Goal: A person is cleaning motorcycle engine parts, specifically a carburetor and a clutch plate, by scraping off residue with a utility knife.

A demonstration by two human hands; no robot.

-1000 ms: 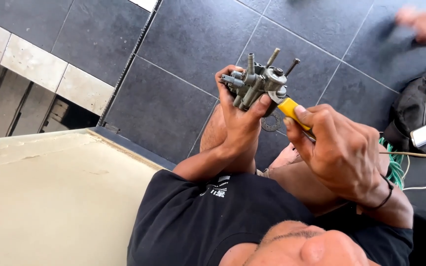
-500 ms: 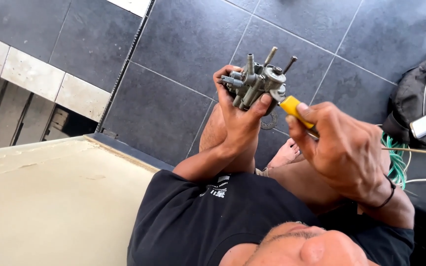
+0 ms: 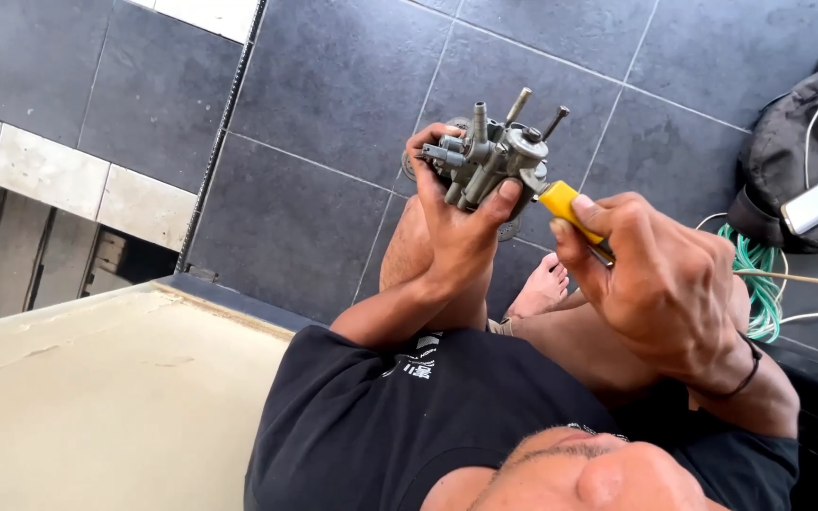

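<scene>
Head view. The left hand (image 3: 456, 232) was closed around a grey metal carburettor (image 3: 494, 161), held up above the knees over the dark floor tiles (image 3: 324, 95); its studs and pipes stuck upward. The right hand (image 3: 660, 284) was curled tight round a yellow-handled tool (image 3: 560, 203), whose tip met the carburettor's right side. A dark bag (image 3: 788, 161) with a phone (image 3: 809, 206) and a green cable coil (image 3: 759, 284) lay at right.

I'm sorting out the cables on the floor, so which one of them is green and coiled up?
The green cable, bunched in loops on the dark tiles beside the black bag. The others are thin white leads, running loose over and below that bag.
</scene>
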